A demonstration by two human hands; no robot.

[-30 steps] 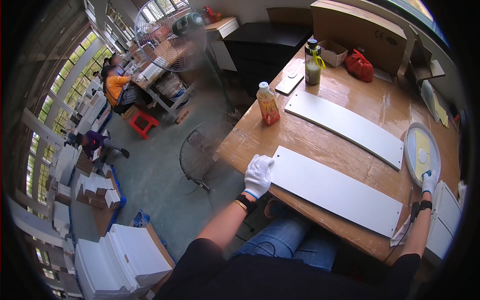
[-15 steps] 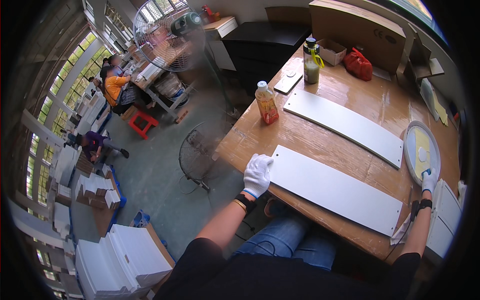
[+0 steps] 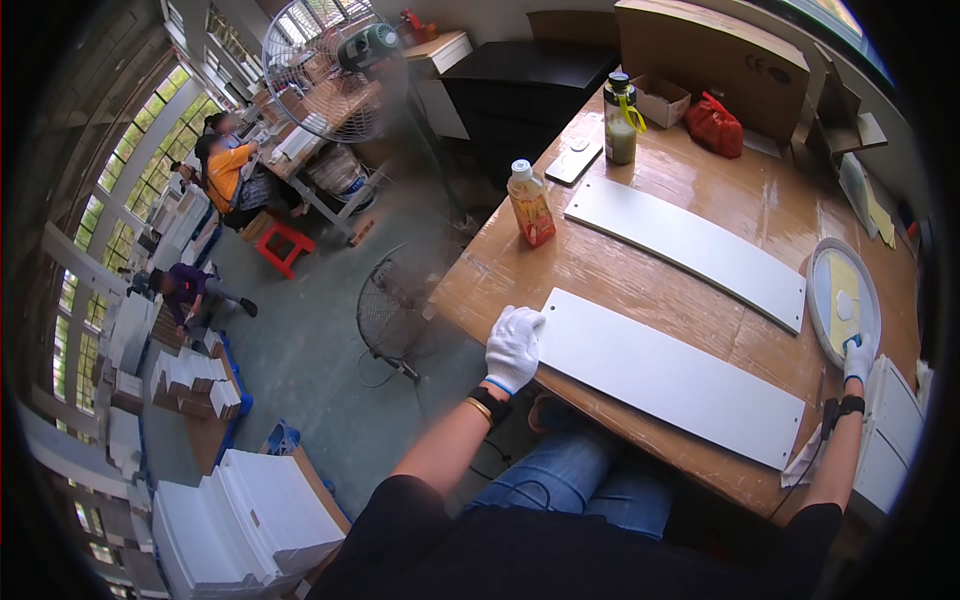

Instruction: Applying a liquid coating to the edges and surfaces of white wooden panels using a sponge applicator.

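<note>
My left hand [image 3: 514, 350], in a white knit glove, is closed around the left end of the near white board [image 3: 670, 385]. That long flat panel lies along the table's front edge, with small holes at its ends. Behind it lies a second white board [image 3: 690, 255]. At the far right, my gloved right hand [image 3: 857, 362] is at the near rim of a round pale tray [image 3: 818, 310]. Its fingers are bent together beside something blue, too small to name. In the tray lies a yellow sheet [image 3: 843, 275] with a white patch [image 3: 846, 304] on it.
On the brown-covered table stand a juice bottle [image 3: 531, 205], a drinking bottle [image 3: 620, 130], a phone-like slab [image 3: 575, 161] and a red bag [image 3: 714, 128]. Fans [image 3: 390, 310] stand to the left. Stacked white panels [image 3: 240, 520] sit lower left; co-workers [image 3: 228, 175] are farther off.
My hands hold nearly the same places; the right hand has shifted very slightly at the tray. The boards stay where they were. In the background, co-workers have moved a little.
</note>
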